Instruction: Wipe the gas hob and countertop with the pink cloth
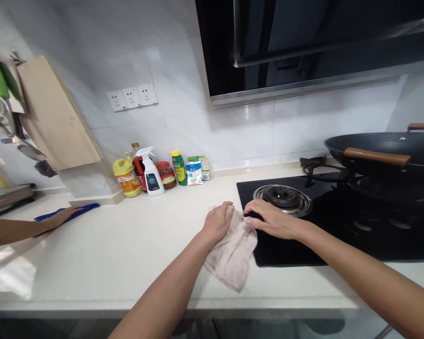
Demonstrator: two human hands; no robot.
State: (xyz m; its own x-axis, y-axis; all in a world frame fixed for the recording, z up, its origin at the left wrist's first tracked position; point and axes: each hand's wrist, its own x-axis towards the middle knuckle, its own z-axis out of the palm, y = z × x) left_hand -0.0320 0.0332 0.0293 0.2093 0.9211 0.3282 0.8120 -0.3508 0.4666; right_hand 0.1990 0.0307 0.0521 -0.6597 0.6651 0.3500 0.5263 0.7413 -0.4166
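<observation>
A pale pinkish cloth lies crumpled on the white counter, its right side against the left edge of the black gas hob. My left hand is closed on the cloth's upper left part, pressing it to the counter. Beside it, my right hand reaches in over the hob, with thumb and curled fingers pinching the cloth's upper right edge. Just behind my right hand is a burner without a pot stand on it.
A black wok with wooden handles sits at the hob's right. Along the wall stand a spray bottle, a yellow jug, a red-lidded jar and packets. Another person's hand rests on a blue cloth. The range hood overhangs.
</observation>
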